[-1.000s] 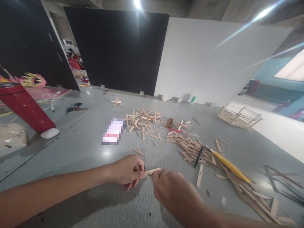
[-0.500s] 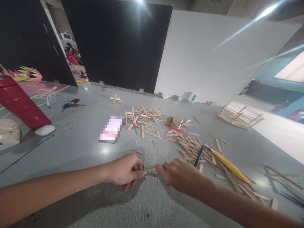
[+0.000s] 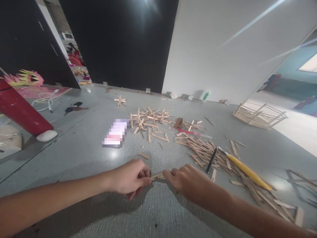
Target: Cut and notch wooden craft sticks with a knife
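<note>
we have our left hand [image 3: 135,178] mostly closed, the thumb and curled index finger pinching the near-left end of a short flat wooden piece [image 3: 157,177], the other fingers bent loosely beneath. our right hand [image 3: 182,180] is closed too, knuckles up, thumb and bent forefinger gripping the piece's other end. the wooden piece lies in the narrow space between our two hands, low over the grey table [image 3: 84,142]; we cannot tell whether it touches the surface. a small dark mark or slot shows along its middle, too small for us to make out.

just beyond our left hand we see a loose stick [image 3: 143,155] lying flat, and farther off a bright pixelated object [image 3: 116,134]. past our right hand lies a heap of flat sticks [image 3: 200,148], with a dark-handled tool [image 3: 211,161] and a yellow handle [image 3: 249,172] resting on it. beyond these, a cluster of crossed sticks [image 3: 151,117] sits near the middle of the table.
</note>
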Demonstrator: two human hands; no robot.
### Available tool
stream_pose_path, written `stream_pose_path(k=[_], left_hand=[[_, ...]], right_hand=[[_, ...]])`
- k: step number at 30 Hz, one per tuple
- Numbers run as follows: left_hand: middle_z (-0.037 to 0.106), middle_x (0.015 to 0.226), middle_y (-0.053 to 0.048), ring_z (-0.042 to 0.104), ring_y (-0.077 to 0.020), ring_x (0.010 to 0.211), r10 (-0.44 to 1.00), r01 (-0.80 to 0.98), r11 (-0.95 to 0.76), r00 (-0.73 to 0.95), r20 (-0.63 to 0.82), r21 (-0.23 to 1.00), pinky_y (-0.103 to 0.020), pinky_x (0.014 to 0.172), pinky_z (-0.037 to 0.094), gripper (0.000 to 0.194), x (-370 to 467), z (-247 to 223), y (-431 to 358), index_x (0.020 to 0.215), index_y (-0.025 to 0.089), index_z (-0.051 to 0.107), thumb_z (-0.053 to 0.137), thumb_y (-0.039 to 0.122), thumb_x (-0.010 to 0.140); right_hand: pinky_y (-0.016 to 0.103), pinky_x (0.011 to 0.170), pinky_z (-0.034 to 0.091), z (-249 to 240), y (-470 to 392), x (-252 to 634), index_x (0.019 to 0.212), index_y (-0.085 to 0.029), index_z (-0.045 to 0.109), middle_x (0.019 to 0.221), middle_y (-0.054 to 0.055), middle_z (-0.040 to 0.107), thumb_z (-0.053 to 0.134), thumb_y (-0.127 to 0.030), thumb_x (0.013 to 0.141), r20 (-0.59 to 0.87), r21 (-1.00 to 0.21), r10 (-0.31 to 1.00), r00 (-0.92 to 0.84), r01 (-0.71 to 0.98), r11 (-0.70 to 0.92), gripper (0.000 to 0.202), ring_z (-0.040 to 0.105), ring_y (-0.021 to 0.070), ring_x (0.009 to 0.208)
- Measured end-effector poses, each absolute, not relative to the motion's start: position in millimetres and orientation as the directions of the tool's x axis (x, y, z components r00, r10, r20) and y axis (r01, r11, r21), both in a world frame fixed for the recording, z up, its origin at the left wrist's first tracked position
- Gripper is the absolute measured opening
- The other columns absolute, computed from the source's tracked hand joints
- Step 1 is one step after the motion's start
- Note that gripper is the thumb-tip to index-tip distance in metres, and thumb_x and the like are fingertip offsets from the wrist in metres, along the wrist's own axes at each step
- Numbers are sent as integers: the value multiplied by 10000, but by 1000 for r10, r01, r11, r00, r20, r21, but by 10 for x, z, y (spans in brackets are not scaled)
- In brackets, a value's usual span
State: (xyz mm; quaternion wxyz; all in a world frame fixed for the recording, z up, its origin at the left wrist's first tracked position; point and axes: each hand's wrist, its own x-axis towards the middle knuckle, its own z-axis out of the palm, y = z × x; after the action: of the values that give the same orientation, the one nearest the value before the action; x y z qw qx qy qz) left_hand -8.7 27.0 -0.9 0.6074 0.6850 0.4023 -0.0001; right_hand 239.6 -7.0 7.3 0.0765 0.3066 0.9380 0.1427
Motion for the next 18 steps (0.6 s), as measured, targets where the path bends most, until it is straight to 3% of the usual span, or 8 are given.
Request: stream_pose_path(k=[5,8,13,18], left_hand=[[517,495,72,470,-89,339,627,528,24,653,-424,849,-157,319,301,305,-59,-18,194,767,219,466,516,414,997],[494,479,77,450,-85,349,686,506,-47,643,-340,862,-157,341,292,309,-34,2,134,752,217,467,524,398,995],[510,486,65,457,-87,369,703,561,-124,632,-326,818,-164,372,270,278,-4,73,109,734,206,487,539,328,978],[506,488,63,459,-100,382,690,561,-122,641,-336,819,-171,377,287,281,-15,63,126,749,213,491,506,347,996]], right_hand=[[329,451,266,32,-355,2238,869,-183,578,621,12,587,559,-35,804,97,477,688,-719,641,602,163,566,193,480],[296,429,327,-19,-598,2016,873,-125,662,599,45,572,505,-60,876,166,570,757,-632,688,449,170,542,179,462],[212,335,226,-175,-810,1690,919,-123,739,476,-16,511,512,-37,936,370,553,770,-519,789,266,243,413,94,341],[217,315,223,-239,-828,1603,977,-110,765,486,3,552,512,-62,960,341,536,789,-511,795,283,258,420,91,344]])
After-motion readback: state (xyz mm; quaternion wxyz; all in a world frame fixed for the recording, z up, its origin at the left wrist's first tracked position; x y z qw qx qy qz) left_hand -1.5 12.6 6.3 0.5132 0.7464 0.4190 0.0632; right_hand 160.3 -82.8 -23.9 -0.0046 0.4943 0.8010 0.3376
